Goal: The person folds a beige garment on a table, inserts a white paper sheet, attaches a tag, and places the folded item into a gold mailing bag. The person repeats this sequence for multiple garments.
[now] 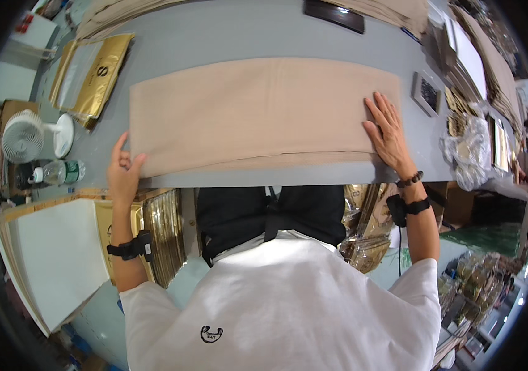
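A long, folded piece of beige fabric (264, 111) lies flat across the grey table before me, with a thin under-layer showing along its near edge. At its left end is my left hand (123, 174), fingers partly bent beside the edge and thumb reaching over the near corner. No fabric is plainly pinched there. My right hand (386, 132) rests palm down on the right end of the fabric, thumb spread from the fingers.
Gold plastic packaging bags (92, 74), a white fan (25, 136) and a plastic bottle (62, 172) are at the left. A phone (334, 15) lies at the far side. Rightward are a small grey-framed box (427, 94), white boards (465, 58) and clear plastic wrap (470, 150).
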Demonstrator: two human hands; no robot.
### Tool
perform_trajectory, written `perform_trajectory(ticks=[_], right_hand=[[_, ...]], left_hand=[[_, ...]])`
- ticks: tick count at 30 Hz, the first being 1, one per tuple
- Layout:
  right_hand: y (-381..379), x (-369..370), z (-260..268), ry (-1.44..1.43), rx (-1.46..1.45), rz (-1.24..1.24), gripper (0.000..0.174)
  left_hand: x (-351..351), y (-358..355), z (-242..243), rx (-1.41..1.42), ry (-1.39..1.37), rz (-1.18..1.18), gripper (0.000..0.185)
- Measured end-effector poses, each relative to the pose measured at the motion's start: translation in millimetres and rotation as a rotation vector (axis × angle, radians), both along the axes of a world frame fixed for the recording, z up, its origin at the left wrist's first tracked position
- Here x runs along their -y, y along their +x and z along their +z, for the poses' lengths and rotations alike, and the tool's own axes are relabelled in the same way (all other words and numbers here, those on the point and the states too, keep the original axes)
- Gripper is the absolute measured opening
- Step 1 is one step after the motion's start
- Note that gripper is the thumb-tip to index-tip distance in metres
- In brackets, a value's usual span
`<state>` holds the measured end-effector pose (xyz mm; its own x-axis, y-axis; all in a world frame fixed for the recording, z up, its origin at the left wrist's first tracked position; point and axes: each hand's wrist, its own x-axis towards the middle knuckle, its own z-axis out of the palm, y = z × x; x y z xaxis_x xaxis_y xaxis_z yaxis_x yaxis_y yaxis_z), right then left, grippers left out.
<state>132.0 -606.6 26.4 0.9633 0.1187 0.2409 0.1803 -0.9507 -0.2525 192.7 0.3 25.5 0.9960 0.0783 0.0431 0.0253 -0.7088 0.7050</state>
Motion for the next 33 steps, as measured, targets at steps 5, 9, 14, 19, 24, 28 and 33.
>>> perform_trajectory(ticks=[5,9,14,19,24,28,33], right_hand=[[-29.7,-24.1,20.7,0.244,0.011,0.156,0.036],[-31.5,-39.5,9.4,0.153,0.092,0.283,0.030],[-37.7,-36.4,14.4,0.215,0.077,0.334,0.015],[-11.5,10.9,31.7,0.093,0.150,0.236,0.017],[70.4,144.6,60.1,-0.079,0.392,-0.367,0.039],[110.8,248.2,87.4,-0.036,0.330,-0.758,0.036],[140.2,319.0,82.6,-0.043,0.266,-0.896,0.052]], left_hand=[[-7.6,7.6,-14.2,-0.012,-0.075,0.051,0.063],[-12.3,8.2,-17.5,0.000,-0.069,0.020,0.061],[-16.0,8.3,-19.3,-0.023,-0.082,0.033,0.061],[-19.2,11.0,-18.0,-0.064,-0.147,0.042,0.062],[-25.6,13.5,-22.9,-0.062,-0.142,0.045,0.061],[-34.1,14.5,-28.9,-0.074,-0.171,0.059,0.060],[-39.4,14.5,-30.4,-0.092,-0.198,0.067,0.061]])
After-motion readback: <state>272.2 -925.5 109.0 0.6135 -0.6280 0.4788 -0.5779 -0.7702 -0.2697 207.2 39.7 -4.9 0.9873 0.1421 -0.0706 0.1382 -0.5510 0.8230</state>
